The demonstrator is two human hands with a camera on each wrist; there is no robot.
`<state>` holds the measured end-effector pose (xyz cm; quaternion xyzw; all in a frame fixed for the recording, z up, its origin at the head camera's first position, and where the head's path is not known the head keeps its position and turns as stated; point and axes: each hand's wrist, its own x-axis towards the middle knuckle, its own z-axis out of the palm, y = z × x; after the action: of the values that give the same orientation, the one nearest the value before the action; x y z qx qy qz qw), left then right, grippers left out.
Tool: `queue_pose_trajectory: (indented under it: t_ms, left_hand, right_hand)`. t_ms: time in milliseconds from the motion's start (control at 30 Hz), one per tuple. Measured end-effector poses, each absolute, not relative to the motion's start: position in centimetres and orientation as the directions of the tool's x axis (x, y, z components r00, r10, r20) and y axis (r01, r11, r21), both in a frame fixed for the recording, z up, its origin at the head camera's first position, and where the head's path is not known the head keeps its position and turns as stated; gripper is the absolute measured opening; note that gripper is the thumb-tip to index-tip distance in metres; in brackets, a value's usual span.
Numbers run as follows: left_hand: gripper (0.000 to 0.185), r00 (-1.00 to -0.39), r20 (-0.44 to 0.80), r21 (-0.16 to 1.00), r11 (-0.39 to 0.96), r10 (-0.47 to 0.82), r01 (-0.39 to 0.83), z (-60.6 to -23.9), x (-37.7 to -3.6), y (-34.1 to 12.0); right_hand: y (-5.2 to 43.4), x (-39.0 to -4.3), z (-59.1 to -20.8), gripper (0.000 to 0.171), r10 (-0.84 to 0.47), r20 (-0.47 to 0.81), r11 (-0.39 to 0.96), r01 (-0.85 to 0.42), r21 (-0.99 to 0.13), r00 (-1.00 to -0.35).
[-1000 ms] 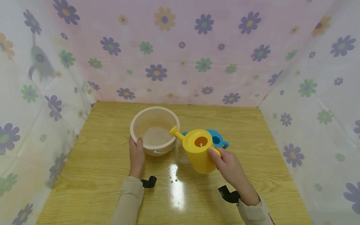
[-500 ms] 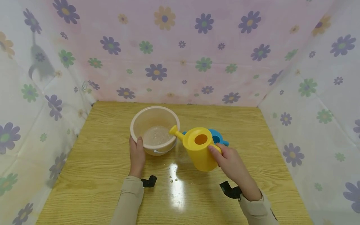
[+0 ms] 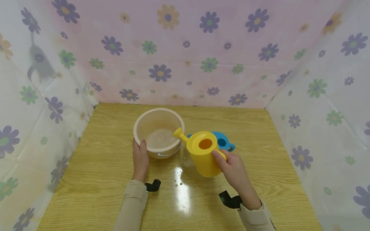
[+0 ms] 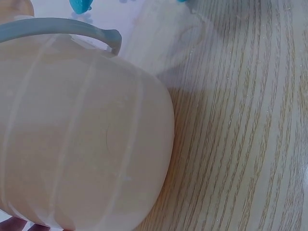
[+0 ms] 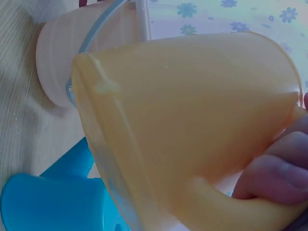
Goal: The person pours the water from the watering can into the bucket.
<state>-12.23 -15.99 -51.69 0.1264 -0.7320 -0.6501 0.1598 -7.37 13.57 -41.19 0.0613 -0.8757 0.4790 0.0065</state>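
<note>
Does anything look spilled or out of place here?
Yes: a few drops lie on the tabletop, outside the bucket. They look stray because the spout of the yellow watering can points toward the bucket.

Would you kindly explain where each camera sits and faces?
On head: looks forward and down at bucket and yellow watering can; left hand, right hand, sleeves show.
On left wrist: faces the bucket's side; fingertips show, lower left.
On right wrist: faces the yellow watering can; fingers show.
Head and right wrist share blue watering can.
</note>
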Motion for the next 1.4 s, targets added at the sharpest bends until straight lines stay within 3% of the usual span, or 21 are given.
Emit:
queue_pose_trajectory:
  t_ms: [600, 867, 1100, 1400]
  left_hand:
    - [0.054, -0.917, 0.030, 0.991, 0.129, -0.397, -0.023, -51.6, -12.4, -16.3]
    - [0.055, -0.920, 0.027, 0.992, 0.122, -0.392, -0.023, -51.9, -12.4, -16.2]
    - [0.055, -0.918, 0.033, 0.993, 0.120, -0.395, -0.015, -51.9, -12.4, -16.3]
    - [0.054, -0.921, 0.063, 0.993, 0.115, -0.385, 0.020, -51.8, -12.5, -16.3]
  right_hand:
    - [13.8, -8.8, -39.2, 0.037, -0.206, 0.089, 0.627, -0.201, -0.752, -0.975]
    - [14.5, -10.3, -39.2, 0.046, -0.087, 0.016, 0.490, -0.056, -0.870, -0.996]
    - [15.2, -11.3, -39.3, 0.043, -0.042, 0.061, 0.340, -0.072, -0.938, -0.997]
    - [16.1, -13.2, -37.7, 0.051, -0.088, 0.111, 0.439, -0.138, -0.888, -0.990]
